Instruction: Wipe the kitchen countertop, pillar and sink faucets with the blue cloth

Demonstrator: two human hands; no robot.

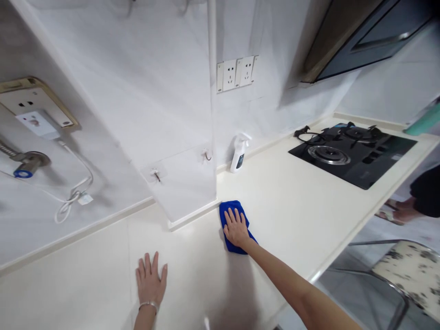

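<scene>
My right hand (236, 228) lies flat on a folded blue cloth (231, 249), its fingers stretched out and slightly apart. The cloth rests on the cream countertop (278, 201), close to the corner of the jutting wall. To the left, my left hand (150, 280) is spread palm down on the bare counter, holding nothing, with a silvery bracelet at the wrist. A white spray bottle (239, 153) stands upright against the back wall, beyond the cloth.
A black gas hob (354, 153) is set into the counter on the right. Above it hangs a dark range hood (371, 41). Wall hooks (156, 175) and a plugged-in cable (77, 195) are at the left. A person's foot (393, 211) and a patterned chair (410, 270) are beyond the front edge.
</scene>
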